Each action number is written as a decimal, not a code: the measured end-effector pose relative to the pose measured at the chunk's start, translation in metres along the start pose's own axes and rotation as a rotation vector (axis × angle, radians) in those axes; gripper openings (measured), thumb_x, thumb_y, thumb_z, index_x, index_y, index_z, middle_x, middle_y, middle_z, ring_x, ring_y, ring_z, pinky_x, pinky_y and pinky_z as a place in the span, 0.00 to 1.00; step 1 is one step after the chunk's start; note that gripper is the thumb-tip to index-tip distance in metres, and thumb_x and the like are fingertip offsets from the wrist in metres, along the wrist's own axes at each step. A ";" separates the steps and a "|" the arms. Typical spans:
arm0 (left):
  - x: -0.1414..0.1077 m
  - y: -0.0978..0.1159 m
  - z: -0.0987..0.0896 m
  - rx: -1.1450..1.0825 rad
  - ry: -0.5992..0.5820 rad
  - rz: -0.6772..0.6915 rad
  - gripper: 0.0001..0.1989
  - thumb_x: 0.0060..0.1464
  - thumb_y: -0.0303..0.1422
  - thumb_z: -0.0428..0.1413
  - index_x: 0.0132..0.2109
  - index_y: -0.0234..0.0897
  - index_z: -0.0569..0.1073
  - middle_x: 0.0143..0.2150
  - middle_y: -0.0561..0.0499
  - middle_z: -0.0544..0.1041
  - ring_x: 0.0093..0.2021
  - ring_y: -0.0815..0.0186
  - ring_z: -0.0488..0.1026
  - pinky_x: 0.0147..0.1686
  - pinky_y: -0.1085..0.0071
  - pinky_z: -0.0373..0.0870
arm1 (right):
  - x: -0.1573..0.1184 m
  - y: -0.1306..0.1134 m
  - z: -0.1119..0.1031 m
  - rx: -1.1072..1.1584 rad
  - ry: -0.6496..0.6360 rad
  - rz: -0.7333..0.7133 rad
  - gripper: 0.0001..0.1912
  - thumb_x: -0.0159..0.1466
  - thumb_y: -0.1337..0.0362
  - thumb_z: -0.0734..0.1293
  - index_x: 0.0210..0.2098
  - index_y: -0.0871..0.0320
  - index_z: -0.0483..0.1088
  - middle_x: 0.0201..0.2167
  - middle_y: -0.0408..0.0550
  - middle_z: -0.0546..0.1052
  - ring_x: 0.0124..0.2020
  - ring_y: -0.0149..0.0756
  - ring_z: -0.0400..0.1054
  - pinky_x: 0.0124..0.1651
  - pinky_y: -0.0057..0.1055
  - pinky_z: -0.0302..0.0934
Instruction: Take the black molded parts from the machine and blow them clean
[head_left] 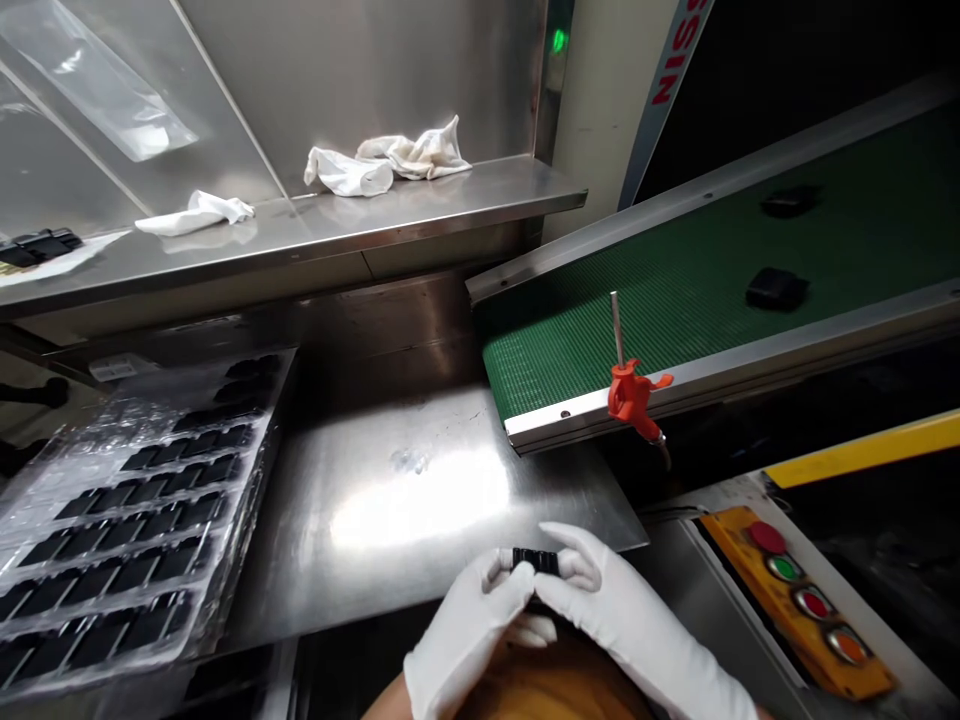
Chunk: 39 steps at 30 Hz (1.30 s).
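Note:
My left hand and my right hand wear white gloves and meet at the bottom of the view. Between their fingers I hold a small ribbed black plastic part, gripped from both sides, with its lower portion hidden by the fingers. Both hands are just over the near edge of a stainless steel table. To the left, a stack of clear plastic trays holds rows of similar black parts.
A green conveyor belt slopes in at right, carrying black pieces, with an orange fitting on a metal rod at its rail. A control panel with round buttons lies at lower right. White cloths lie on a steel shelf above.

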<state>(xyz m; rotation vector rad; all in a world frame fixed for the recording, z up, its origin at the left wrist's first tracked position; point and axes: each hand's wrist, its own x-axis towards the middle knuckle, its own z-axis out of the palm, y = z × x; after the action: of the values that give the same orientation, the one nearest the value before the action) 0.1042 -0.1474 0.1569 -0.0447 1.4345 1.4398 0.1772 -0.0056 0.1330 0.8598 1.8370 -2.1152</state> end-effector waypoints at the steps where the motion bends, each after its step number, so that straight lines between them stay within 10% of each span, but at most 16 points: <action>1: 0.000 -0.001 -0.001 -0.028 -0.021 -0.045 0.21 0.56 0.46 0.57 0.46 0.33 0.71 0.39 0.43 0.77 0.33 0.67 0.77 0.38 0.70 0.75 | 0.001 0.002 -0.001 -0.007 -0.016 0.016 0.37 0.53 0.50 0.71 0.56 0.62 0.60 0.29 0.43 0.74 0.34 0.37 0.71 0.40 0.35 0.66; 10: 0.005 -0.021 -0.014 -0.536 -0.387 -0.234 0.19 0.58 0.37 0.54 0.50 0.26 0.72 0.35 0.42 0.78 0.34 0.66 0.78 0.33 0.76 0.76 | -0.005 -0.015 -0.018 -0.151 -0.070 -0.065 0.29 0.63 0.45 0.60 0.55 0.59 0.64 0.30 0.44 0.73 0.31 0.35 0.67 0.37 0.35 0.64; 17: -0.002 -0.016 0.010 -1.017 -0.257 -0.298 0.18 0.61 0.32 0.52 0.55 0.27 0.70 0.38 0.45 0.82 0.37 0.65 0.80 0.36 0.75 0.77 | -0.007 -0.021 -0.023 -0.052 -0.054 -0.092 0.29 0.58 0.50 0.68 0.54 0.56 0.63 0.40 0.47 0.75 0.39 0.35 0.71 0.45 0.35 0.67; 39: -0.028 -0.016 0.013 -1.092 -0.503 -0.424 0.17 0.63 0.36 0.49 0.42 0.25 0.77 0.34 0.46 0.83 0.32 0.71 0.80 0.32 0.83 0.72 | -0.060 -0.046 0.003 0.097 0.219 -0.013 0.21 0.51 0.56 0.74 0.42 0.57 0.71 0.29 0.44 0.77 0.29 0.31 0.71 0.35 0.27 0.70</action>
<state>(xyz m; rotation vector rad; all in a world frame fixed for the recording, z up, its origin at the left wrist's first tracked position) 0.1352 -0.1593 0.1680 -0.5864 0.1081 1.5531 0.2009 -0.0114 0.2042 1.1471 1.8565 -2.2109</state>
